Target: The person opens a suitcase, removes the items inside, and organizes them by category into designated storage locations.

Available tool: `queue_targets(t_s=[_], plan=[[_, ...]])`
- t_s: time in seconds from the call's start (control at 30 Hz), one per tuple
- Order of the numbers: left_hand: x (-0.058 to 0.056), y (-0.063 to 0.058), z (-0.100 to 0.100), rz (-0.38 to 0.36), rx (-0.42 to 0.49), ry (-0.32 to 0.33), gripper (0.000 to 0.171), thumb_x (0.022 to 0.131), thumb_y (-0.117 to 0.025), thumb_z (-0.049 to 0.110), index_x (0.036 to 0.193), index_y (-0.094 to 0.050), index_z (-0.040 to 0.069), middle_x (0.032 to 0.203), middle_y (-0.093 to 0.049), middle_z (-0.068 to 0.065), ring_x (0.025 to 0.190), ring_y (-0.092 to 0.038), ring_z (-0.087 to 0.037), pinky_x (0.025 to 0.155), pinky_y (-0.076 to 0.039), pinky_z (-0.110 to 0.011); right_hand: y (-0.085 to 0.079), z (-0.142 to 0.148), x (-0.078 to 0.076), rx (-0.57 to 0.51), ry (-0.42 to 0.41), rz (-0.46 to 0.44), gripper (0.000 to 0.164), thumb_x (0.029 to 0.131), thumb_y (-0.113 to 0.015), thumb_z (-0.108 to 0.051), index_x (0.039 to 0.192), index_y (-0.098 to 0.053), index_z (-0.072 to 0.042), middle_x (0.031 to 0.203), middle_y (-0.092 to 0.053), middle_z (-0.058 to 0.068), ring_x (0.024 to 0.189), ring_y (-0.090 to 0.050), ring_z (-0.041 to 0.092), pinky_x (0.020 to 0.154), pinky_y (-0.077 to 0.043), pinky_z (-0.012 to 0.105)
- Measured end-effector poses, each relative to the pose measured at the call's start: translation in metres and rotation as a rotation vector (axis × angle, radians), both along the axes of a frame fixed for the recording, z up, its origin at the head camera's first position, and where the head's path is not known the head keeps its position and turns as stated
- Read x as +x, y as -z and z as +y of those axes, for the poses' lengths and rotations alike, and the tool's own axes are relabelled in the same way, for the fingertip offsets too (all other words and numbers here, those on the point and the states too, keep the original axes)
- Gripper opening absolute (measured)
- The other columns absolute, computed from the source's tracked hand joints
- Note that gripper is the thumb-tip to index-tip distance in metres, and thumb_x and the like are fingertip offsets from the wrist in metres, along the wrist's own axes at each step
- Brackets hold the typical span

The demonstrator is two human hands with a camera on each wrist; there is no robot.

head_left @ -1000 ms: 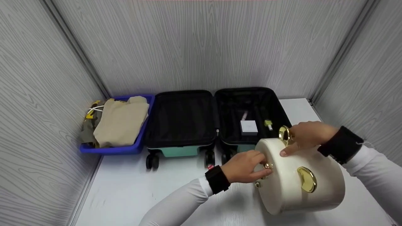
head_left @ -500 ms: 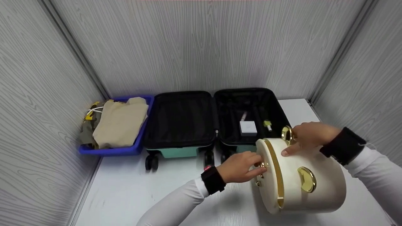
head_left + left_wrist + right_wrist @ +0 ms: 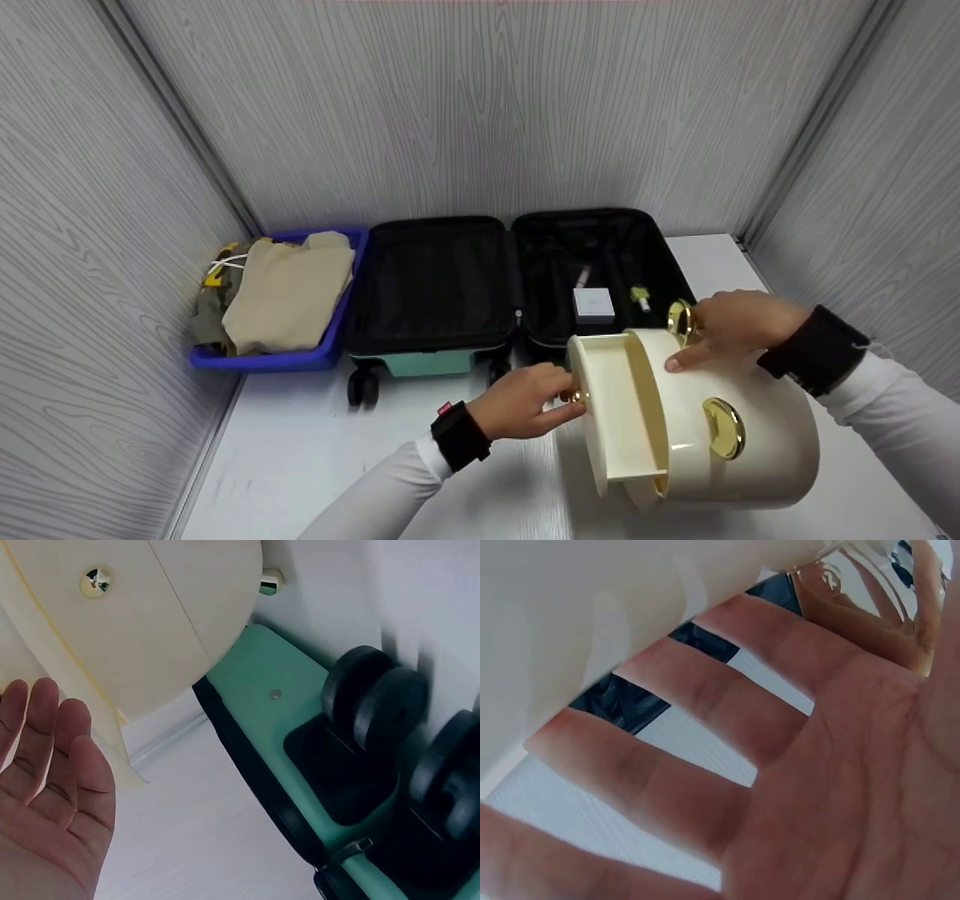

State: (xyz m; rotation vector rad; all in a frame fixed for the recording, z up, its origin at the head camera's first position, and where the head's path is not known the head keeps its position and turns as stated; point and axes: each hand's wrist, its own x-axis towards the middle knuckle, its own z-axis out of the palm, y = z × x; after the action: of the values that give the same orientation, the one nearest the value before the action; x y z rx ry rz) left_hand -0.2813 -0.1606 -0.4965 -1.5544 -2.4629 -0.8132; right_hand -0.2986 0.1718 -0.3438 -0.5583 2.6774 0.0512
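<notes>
A cream rounded storage box (image 3: 776,442) with gold trim lies at the lower right of the head view. From its left face a shallow drawer (image 3: 622,405) sticks out, its visible inside bare. My left hand (image 3: 525,401) pinches the gold knob (image 3: 577,397) on the drawer front; in the left wrist view the fingertips are partly cut off. Beside a raised gold ear-shaped piece (image 3: 679,321), my right hand (image 3: 739,322) steadies the box. Its thumb rests on the top, and the fairly straight, spread fingers (image 3: 705,682) touch the side with their tips.
An opened suitcase (image 3: 435,360) stands behind, with a small white box (image 3: 594,305), a pink stick-like item (image 3: 583,277) and a yellow-green item (image 3: 640,295) in its right half. Left of it, a blue bin (image 3: 262,363) holds folded clothes (image 3: 292,292). Walls enclose the table.
My left hand has moved left, pulling the drawer out from nearly closed to well extended. My right hand has stayed on the box, which has hardly shifted.
</notes>
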Motion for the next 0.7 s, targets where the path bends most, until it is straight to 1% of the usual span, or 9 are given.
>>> queue_targets(t_s=[0.1, 0.2, 0.4, 0.53, 0.7], plan=[[0.000, 0.000, -0.011, -0.011, 0.010, 0.000, 0.026, 0.111, -0.062, 0.037, 0.104, -0.070, 0.013, 0.098, -0.071, 0.000, 0.091, -0.065, -0.013, 0.079, -0.052, -0.023, 0.002, -0.010, 0.000, -0.010, -0.004, 0.023, 0.072, 0.081, -0.067, -0.090, 0.081, -0.064, -0.018, 0.081, -0.064, -0.001, 0.074, -0.060, 0.021, 0.064, -0.052, 0.045], [0.000, -0.001, -0.026, -0.020, 0.031, 0.005, 0.025, 0.109, -0.065, 0.036, 0.101, -0.069, 0.013, 0.098, -0.071, 0.000, 0.092, -0.067, -0.013, 0.081, -0.054, -0.023, 0.003, -0.026, 0.000, -0.013, -0.004, 0.042, 0.073, 0.080, -0.068, -0.091, 0.078, -0.060, -0.019, 0.079, -0.062, 0.000, 0.072, -0.058, 0.022, 0.063, -0.051, 0.046], [-0.003, 0.001, -0.056, -0.023, 0.084, 0.022, 0.022, 0.107, -0.068, 0.031, 0.094, -0.067, 0.012, 0.092, -0.069, -0.001, 0.086, -0.067, -0.015, 0.078, -0.052, -0.023, 0.007, -0.055, -0.003, -0.004, -0.013, 0.058, 0.075, 0.078, -0.066, -0.094, 0.075, -0.058, -0.019, 0.076, -0.060, 0.000, 0.072, -0.058, 0.023, 0.064, -0.053, 0.049], [-0.005, 0.001, -0.066, -0.031, 0.095, 0.024, 0.021, 0.107, -0.069, 0.030, 0.096, -0.068, 0.012, 0.090, -0.069, -0.004, 0.084, -0.065, -0.018, 0.077, -0.051, -0.024, 0.008, -0.062, -0.004, 0.005, -0.015, 0.074, 0.076, 0.079, -0.066, -0.093, 0.076, -0.061, -0.018, 0.078, -0.063, 0.002, 0.074, -0.061, 0.024, 0.067, -0.056, 0.052], [-0.004, 0.002, -0.072, -0.060, 0.076, 0.015, 0.019, 0.107, -0.069, 0.029, 0.098, -0.068, 0.011, 0.093, -0.070, -0.006, 0.087, -0.064, -0.013, 0.080, -0.054, -0.024, 0.007, -0.065, -0.003, -0.003, -0.033, 0.095, 0.075, 0.079, -0.065, -0.093, 0.074, -0.060, -0.018, 0.078, -0.064, 0.002, 0.074, -0.062, 0.024, 0.066, -0.056, 0.053]])
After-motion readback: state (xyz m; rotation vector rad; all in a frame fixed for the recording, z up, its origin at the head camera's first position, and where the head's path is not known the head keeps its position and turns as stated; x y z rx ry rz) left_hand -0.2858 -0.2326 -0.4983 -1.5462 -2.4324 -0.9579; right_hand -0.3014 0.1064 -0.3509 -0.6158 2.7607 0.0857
